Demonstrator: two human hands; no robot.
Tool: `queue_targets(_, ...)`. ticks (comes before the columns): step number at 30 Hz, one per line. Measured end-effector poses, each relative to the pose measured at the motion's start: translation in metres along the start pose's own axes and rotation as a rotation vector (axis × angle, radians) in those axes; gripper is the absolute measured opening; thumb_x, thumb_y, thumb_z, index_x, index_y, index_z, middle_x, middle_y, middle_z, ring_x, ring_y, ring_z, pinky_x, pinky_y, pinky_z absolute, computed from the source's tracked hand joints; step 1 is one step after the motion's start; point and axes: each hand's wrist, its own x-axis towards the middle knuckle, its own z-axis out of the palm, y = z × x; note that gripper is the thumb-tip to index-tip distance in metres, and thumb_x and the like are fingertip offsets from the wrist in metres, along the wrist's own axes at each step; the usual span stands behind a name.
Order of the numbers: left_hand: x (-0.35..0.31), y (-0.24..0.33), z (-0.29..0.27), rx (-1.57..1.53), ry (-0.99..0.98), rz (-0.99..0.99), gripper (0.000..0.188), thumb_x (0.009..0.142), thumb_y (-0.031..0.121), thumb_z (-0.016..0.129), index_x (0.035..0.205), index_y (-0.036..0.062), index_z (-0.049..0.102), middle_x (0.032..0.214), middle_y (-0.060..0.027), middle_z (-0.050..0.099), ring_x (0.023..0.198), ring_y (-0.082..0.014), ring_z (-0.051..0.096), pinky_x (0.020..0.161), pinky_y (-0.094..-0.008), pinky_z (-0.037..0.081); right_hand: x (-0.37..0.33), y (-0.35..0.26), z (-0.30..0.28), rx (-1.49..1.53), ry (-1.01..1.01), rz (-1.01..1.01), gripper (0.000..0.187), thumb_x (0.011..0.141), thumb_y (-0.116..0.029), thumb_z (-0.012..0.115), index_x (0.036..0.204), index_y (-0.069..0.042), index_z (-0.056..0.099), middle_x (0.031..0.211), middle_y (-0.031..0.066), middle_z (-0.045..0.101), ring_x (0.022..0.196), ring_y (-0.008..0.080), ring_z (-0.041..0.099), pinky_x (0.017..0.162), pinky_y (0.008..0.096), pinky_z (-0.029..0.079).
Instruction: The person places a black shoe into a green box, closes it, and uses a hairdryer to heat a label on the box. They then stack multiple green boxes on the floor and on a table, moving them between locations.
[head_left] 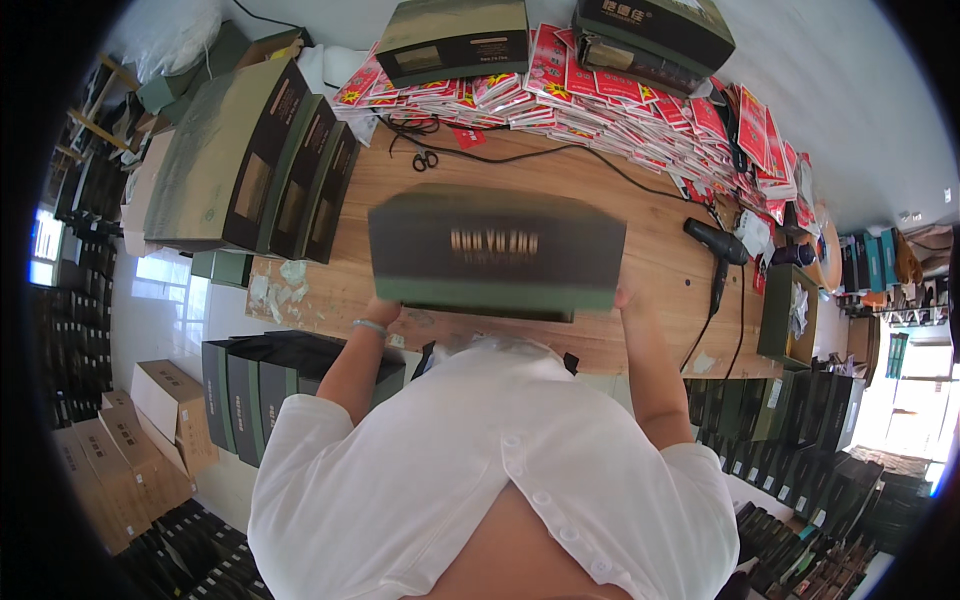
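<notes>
The dark box [497,250] is held at its ends over the near part of the bench [655,240]; whether its underside touches the wood cannot be told. Its lower corners are gripped by the left hand [384,311] and right hand [624,297], the fingers mostly hidden. Handling of this box is judged unfinished, as it has not been set aside. Similar boxes [205,160] are lined up at the left; whether these are finished is not shown. Red packets [600,112] are heaped behind, unheld.
</notes>
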Motion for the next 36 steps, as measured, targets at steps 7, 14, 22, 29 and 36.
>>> queue_targets(7, 0.029, 0.103, 0.057, 0.522, 0.041, -0.293, 0.036, 0.090, 0.022, 0.058, 0.119, 0.0002, 0.053, 0.104, -0.0291, 0.062, 0.099, -0.0466, 0.058, 0.081, -0.0478, 0.047, 0.013, -0.064, 0.058, 0.734, -0.163, -0.330, 0.052, 0.100, -0.031, 0.044, 0.140, 0.001, 0.032, 0.137, 0.0238, 0.042, 0.124, 0.0346, 0.046, 0.101, 0.0449, 0.042)
queue_targets(14, 0.009, 0.103, 0.053, 0.476, 0.047, -0.284, 0.030, 0.092, 0.020, 0.055, 0.115, 0.0023, 0.053, 0.099, -0.0288, 0.063, 0.096, -0.0478, 0.058, 0.078, -0.0499, 0.047, 0.085, 0.021, 0.057, -1.636, 0.451, -0.492, 0.070, 0.095, -0.053, 0.041, 0.149, -0.013, 0.024, 0.154, 0.0129, 0.023, 0.140, 0.0371, 0.024, 0.115, 0.0454, 0.020)
queue_targets(22, -0.002, 0.104, 0.048, 0.448, 0.102, -0.129, 0.036, 0.092, 0.019, 0.053, 0.126, 0.0055, 0.050, 0.103, -0.0275, 0.063, 0.099, -0.0465, 0.058, 0.081, -0.0486, 0.048, 0.062, 0.025, 0.079, -1.764, 0.375, -0.213, 0.068, 0.095, -0.055, 0.038, 0.145, -0.009, 0.034, 0.152, 0.0136, 0.028, 0.142, 0.0343, 0.020, 0.116, 0.0443, 0.016)
queue_targets(29, 0.000, 0.088, 0.025, 0.589, 0.026, -0.318, 0.038, 0.094, 0.024, 0.053, 0.127, 0.0041, 0.052, 0.110, -0.0258, 0.063, 0.099, -0.0436, 0.060, 0.083, -0.0482, 0.048, 0.010, 0.077, 0.056, -1.217, 0.423, -0.696, 0.055, 0.094, -0.033, 0.055, 0.136, -0.001, 0.039, 0.141, 0.0253, 0.038, 0.131, 0.0416, 0.035, 0.109, 0.0474, 0.031)
queue_targets(36, -0.013, 0.078, -0.027, 0.815, 0.070, -0.079, 0.051, 0.092, 0.030, 0.056, 0.127, -0.0073, 0.049, 0.113, -0.0342, 0.058, 0.107, -0.0472, 0.056, 0.092, -0.0481, 0.044, -0.112, 0.154, -0.058, -0.714, 0.711, -0.775, 0.049, 0.094, -0.019, 0.054, 0.137, -0.003, 0.036, 0.133, 0.0240, 0.046, 0.119, 0.0396, 0.046, 0.103, 0.0471, 0.038)
